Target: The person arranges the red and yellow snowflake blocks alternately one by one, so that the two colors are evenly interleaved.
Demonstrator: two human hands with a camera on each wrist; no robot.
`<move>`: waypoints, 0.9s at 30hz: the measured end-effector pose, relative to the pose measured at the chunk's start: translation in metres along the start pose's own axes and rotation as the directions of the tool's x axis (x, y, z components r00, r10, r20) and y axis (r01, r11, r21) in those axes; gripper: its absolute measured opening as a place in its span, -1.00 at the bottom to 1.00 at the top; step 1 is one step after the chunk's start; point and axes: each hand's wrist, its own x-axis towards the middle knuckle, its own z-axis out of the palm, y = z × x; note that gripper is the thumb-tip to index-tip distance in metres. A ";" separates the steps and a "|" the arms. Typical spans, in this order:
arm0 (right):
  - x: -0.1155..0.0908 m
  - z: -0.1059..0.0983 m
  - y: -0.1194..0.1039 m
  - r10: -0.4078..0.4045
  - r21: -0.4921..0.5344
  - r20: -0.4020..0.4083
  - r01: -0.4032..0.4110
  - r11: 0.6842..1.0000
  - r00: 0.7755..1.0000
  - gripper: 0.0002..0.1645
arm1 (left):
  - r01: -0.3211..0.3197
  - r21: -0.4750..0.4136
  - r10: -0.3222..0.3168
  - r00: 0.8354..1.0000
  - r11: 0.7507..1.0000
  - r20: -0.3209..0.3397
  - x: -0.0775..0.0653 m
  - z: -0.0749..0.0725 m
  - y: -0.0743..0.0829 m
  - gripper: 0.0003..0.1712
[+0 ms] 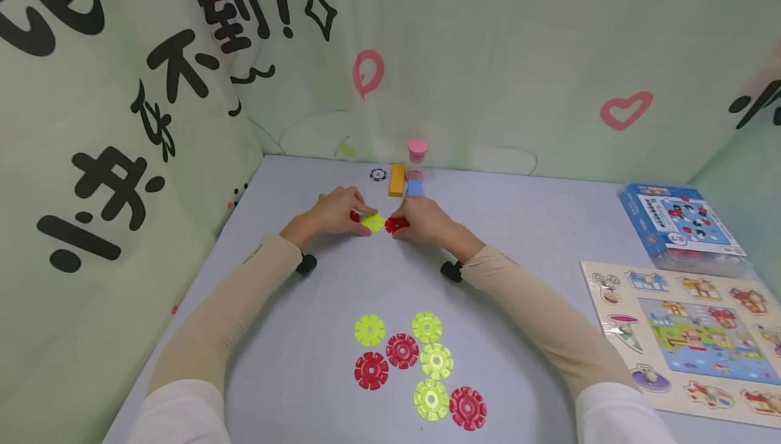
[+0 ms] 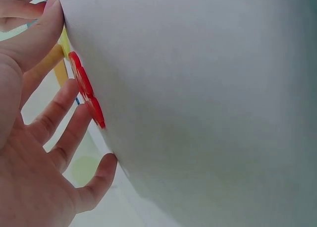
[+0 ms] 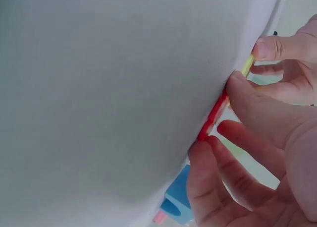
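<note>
Toward the far side of the table, my left hand pinches a yellow-green notched interlocking disc between thumb and fingers. Beside it, partly hidden by that hand, is a red disc, lying along the table under the left fingers. My right hand holds another red disc by its edges, thumb on the near side. This red disc sits flat at the table surface, close to the yellow-green disc's edge. Several loose discs lie nearer me, among them a red disc and a yellow-green disc.
Behind the hands stand an orange block, a blue block and a pink-capped clear container. A round black-and-white gear mark is nearby. At the right are a blue box and a picture puzzle board.
</note>
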 end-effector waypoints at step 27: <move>-0.166 0.024 -0.038 -0.189 -0.077 0.042 0.192 0.978 0.981 -0.55 | -0.082 -0.003 0.082 0.997 0.997 -0.012 0.018 0.008 0.040 -0.38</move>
